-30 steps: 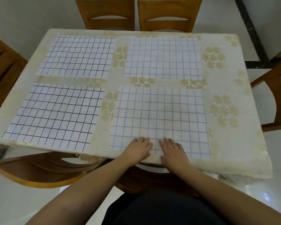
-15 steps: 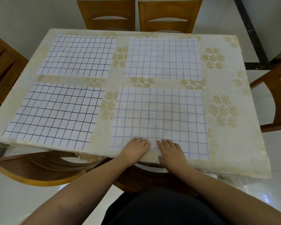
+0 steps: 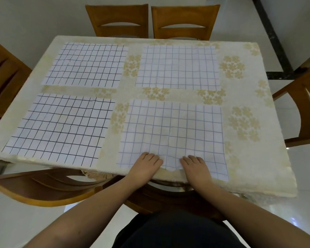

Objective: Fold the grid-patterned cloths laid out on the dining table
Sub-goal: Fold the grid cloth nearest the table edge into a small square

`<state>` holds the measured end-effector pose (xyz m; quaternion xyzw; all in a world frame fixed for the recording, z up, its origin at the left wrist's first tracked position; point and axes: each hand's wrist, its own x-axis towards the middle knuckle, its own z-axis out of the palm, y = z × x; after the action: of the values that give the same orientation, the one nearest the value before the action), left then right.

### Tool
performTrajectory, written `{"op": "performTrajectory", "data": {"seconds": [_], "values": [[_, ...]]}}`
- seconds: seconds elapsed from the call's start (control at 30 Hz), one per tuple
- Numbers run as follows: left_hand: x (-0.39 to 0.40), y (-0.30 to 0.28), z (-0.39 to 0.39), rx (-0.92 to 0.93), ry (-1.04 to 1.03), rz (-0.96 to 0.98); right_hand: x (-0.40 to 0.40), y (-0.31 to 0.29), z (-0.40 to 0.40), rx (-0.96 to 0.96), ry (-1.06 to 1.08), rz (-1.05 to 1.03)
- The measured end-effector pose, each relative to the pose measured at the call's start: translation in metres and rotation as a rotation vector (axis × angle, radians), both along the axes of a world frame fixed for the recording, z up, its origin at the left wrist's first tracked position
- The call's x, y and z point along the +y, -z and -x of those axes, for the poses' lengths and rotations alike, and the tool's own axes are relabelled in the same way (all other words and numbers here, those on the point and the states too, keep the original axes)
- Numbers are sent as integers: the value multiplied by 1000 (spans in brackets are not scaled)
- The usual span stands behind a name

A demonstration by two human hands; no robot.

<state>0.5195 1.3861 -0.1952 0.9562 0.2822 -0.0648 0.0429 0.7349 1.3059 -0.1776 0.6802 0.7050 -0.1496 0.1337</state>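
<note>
You are gathering the near edge of the white blue-gridded cloth (image 3: 172,133) with both hands, left hand (image 3: 147,164) and right hand (image 3: 195,166), fingers curling on it, ready to lift and fold it away across the bench (image 3: 249,158).

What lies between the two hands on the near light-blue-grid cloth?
In the head view, only a bunched strip of the near light-blue-grid cloth, its near edge pulled up off the table edge, lies between the left hand and right hand.
</note>
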Motion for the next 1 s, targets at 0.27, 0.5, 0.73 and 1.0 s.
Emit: {"op": "performTrajectory", "data": {"seconds": [0.27, 0.5, 0.73, 1.0], "values": [[24, -3, 15, 24, -73, -7, -16, 8, -21, 66, 0, -41], [49, -12, 50, 11, -92, -111, -26, 5, -47, 33, 42, -212], [52, -13, 85, -11, -135, -148, -35, -3, -72, -2, 116, -186], [53, -29, 109, -183, -413, 152, -43, -14, -101, 29, 188, -267]]}}
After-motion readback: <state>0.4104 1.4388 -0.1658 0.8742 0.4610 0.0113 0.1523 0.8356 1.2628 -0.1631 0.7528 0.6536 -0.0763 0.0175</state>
